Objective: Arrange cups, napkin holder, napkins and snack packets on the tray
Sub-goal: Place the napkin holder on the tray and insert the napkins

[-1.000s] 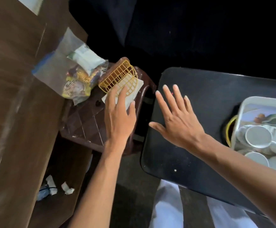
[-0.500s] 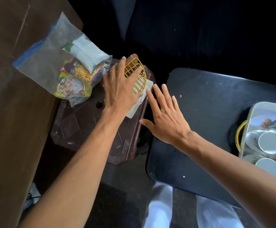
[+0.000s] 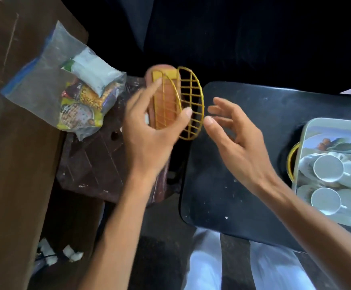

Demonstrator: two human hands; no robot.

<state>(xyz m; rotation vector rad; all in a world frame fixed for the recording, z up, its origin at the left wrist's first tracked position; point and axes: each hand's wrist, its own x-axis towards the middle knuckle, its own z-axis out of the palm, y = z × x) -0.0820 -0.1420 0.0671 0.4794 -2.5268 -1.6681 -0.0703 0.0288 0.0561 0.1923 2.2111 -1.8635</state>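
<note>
Napkin holder (image 3: 167, 101) pinched by left hand (image 3: 149, 139), right hand (image 3: 239, 143) seemingly loose alongside

The left hand (image 3: 149, 132), flat on the napkin holder (image 3: 166, 101) a moment ago, now grips it clear of the stool (image 3: 91, 160). The right hand (image 3: 237, 139) is closer, just beside its wire side.

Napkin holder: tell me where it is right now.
Head view, centre: the left hand grips the napkin holder over the brown stool, between the snack bag on its left and the black table on its right.
</note>
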